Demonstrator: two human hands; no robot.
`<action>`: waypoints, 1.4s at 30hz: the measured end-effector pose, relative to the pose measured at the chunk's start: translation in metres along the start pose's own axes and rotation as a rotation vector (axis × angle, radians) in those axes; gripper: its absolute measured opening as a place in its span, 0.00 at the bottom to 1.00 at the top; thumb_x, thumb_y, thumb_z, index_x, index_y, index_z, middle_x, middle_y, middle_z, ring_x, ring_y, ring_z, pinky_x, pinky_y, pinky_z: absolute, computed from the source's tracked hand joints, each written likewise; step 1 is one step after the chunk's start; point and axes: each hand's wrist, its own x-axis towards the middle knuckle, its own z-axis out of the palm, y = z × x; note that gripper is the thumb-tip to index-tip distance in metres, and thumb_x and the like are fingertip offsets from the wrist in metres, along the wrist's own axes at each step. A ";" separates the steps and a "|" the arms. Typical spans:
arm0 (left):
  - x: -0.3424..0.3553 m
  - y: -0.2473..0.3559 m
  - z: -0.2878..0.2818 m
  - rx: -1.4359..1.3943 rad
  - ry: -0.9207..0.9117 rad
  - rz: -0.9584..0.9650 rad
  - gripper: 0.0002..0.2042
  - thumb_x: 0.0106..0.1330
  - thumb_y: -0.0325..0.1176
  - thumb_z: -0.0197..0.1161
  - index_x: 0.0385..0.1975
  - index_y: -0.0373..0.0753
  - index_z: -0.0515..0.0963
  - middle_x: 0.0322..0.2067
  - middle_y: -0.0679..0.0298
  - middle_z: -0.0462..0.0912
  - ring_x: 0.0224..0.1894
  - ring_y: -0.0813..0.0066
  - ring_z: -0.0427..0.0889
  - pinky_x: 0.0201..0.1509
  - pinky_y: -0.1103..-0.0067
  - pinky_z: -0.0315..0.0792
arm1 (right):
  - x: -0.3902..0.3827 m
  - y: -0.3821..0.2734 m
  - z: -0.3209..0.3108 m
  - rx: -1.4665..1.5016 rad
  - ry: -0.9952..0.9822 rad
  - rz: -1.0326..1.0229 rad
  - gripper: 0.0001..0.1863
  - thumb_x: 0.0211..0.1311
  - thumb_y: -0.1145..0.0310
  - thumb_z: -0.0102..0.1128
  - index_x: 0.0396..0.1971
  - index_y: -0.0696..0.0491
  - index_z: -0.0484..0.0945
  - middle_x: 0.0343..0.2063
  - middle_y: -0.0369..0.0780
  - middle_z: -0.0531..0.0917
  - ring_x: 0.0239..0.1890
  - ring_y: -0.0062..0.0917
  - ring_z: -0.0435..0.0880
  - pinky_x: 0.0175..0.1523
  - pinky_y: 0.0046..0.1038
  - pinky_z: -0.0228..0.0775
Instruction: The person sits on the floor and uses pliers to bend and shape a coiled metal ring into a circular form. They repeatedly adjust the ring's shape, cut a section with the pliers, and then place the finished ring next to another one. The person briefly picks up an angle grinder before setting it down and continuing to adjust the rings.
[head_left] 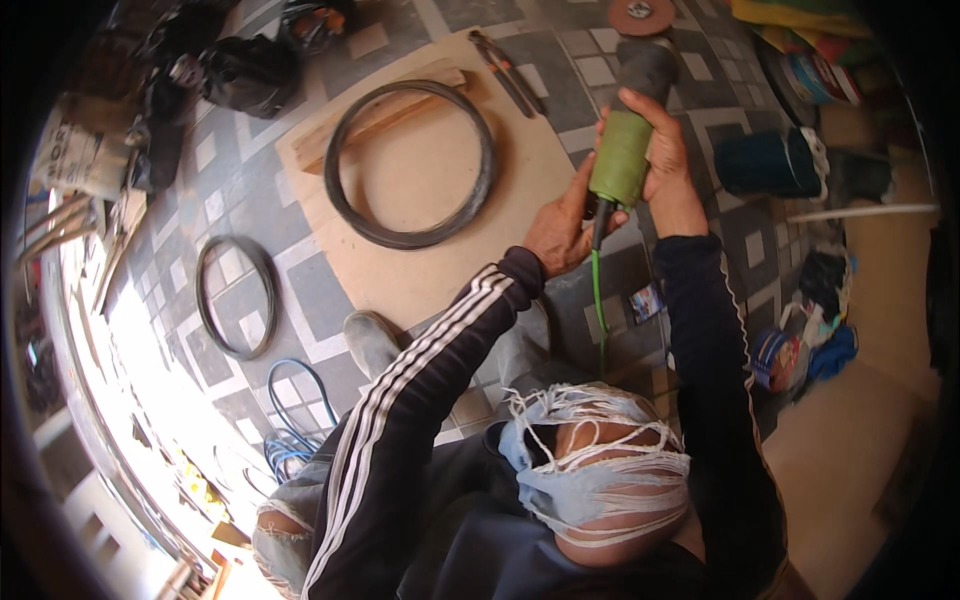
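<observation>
The grinder (pixel 622 160) is held out past the board's right edge, above the tiles. The right hand (pixel 668 150) is wrapped around its green body; the left hand (pixel 560 232) closes on the rear end, by the green cord (pixel 597 280). It looks heavy, rigid and smooth-cased, so 2 hands on the body suit it, clear of the disc (pixel 640 14). Left of it, 1 wire coil (pixel 410 240) lies on the board (pixel 400 285), near pliers (pixel 505 75).
</observation>
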 end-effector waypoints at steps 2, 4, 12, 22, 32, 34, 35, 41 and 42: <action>0.000 -0.004 -0.003 0.042 0.019 -0.031 0.42 0.74 0.50 0.63 0.77 0.37 0.47 0.51 0.36 0.82 0.51 0.38 0.85 0.55 0.59 0.79 | 0.009 0.002 -0.001 -0.014 -0.054 0.047 0.22 0.54 0.58 0.78 0.40 0.58 0.81 0.32 0.43 0.84 0.31 0.31 0.86 0.38 0.34 0.83; -0.001 -0.012 -0.002 0.061 0.035 -0.017 0.41 0.74 0.50 0.62 0.77 0.40 0.46 0.51 0.35 0.81 0.52 0.31 0.82 0.56 0.57 0.78 | 0.017 0.005 -0.002 -0.029 -0.097 0.077 0.21 0.55 0.58 0.77 0.39 0.58 0.81 0.29 0.43 0.84 0.28 0.31 0.86 0.37 0.33 0.83; -0.005 -0.042 -0.005 0.069 0.010 -0.010 0.40 0.75 0.43 0.62 0.78 0.39 0.45 0.51 0.38 0.81 0.51 0.42 0.84 0.55 0.58 0.78 | 0.042 0.017 -0.001 -0.114 -0.123 0.164 0.21 0.56 0.56 0.75 0.37 0.58 0.82 0.28 0.44 0.85 0.27 0.30 0.86 0.36 0.31 0.83; -0.061 -0.083 -0.086 0.199 0.275 -0.321 0.22 0.76 0.38 0.60 0.65 0.34 0.72 0.49 0.52 0.83 0.46 0.63 0.87 0.50 0.71 0.80 | 0.066 0.021 -0.007 -0.125 -0.096 0.154 0.21 0.55 0.58 0.76 0.39 0.59 0.83 0.30 0.43 0.86 0.28 0.29 0.87 0.36 0.32 0.85; -0.003 -0.028 -0.014 -0.462 0.141 -0.445 0.26 0.77 0.47 0.61 0.62 0.29 0.72 0.49 0.55 0.82 0.49 0.68 0.83 0.56 0.73 0.77 | 0.076 0.043 -0.010 -0.180 -0.034 0.021 0.23 0.48 0.58 0.80 0.36 0.59 0.81 0.27 0.43 0.84 0.25 0.28 0.85 0.32 0.30 0.83; -0.002 -0.020 -0.009 -0.466 0.181 -0.510 0.25 0.77 0.46 0.62 0.60 0.29 0.72 0.47 0.58 0.82 0.46 0.72 0.83 0.54 0.75 0.76 | 0.071 0.053 -0.010 -0.084 0.040 -0.001 0.18 0.45 0.64 0.79 0.32 0.59 0.81 0.24 0.41 0.82 0.21 0.28 0.82 0.27 0.33 0.78; -0.001 -0.018 -0.008 -0.438 0.177 -0.517 0.25 0.77 0.46 0.62 0.61 0.30 0.72 0.46 0.59 0.82 0.45 0.73 0.82 0.53 0.75 0.76 | 0.068 0.058 -0.010 -0.094 0.103 -0.042 0.18 0.44 0.65 0.79 0.32 0.58 0.82 0.24 0.41 0.81 0.22 0.28 0.82 0.28 0.34 0.77; -0.005 -0.020 -0.003 -0.443 0.208 -0.566 0.17 0.75 0.41 0.64 0.50 0.30 0.80 0.34 0.67 0.82 0.34 0.82 0.78 0.42 0.82 0.72 | 0.062 0.082 -0.019 -0.058 0.237 -0.206 0.17 0.41 0.65 0.80 0.29 0.56 0.82 0.24 0.39 0.82 0.22 0.26 0.81 0.29 0.31 0.74; -0.004 -0.022 -0.004 -0.405 0.189 -0.564 0.17 0.75 0.40 0.65 0.51 0.30 0.80 0.33 0.67 0.82 0.32 0.83 0.77 0.39 0.83 0.72 | 0.062 0.086 -0.019 -0.023 0.214 -0.208 0.17 0.41 0.65 0.80 0.29 0.56 0.82 0.24 0.38 0.82 0.22 0.26 0.81 0.29 0.31 0.74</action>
